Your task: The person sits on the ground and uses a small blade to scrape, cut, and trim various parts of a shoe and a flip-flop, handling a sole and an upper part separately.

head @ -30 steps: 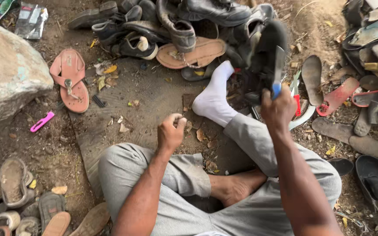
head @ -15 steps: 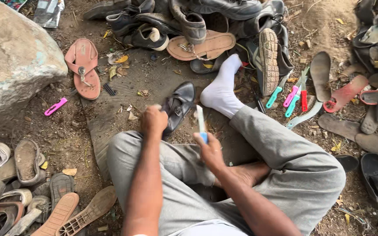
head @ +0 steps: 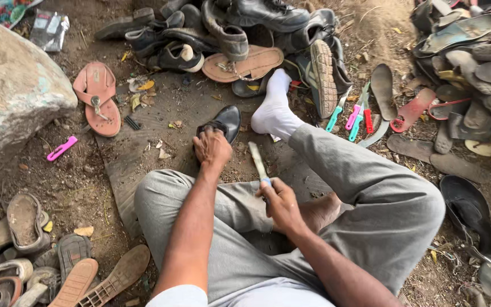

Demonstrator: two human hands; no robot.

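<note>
- Shoe, black leather (head: 223, 122): lies on a dark flat mat (head: 143, 153) on the dirt, just ahead of the person's knees and just left of the white-socked foot (head: 274, 111).
- Left hand (head: 211, 149): rests on the near end of the black shoe, fingers curled down over it in a closed hold.
- Right hand (head: 279, 202): fist closed round the blue handle of a knife (head: 258, 162); pale blade points up and away, tip near the shoe but apart from it.
- Legs: grey trousers, crossed; one bare foot tucked under.
- Tools, pink, green and red handles (head: 353, 116): in a cluster right of the socked foot.
- Footwear heap (head: 228, 34): dark shoes and a tan sandal sole beyond the mat.
- Pink sandal (head: 98, 96): at the mat's left edge, near a large grey rock (head: 12, 96).
- Pink-handled tool (head: 62, 148): on the dirt by the rock.
- Worn soles (head: 24, 250): piled at lower left; more at far right.
</note>
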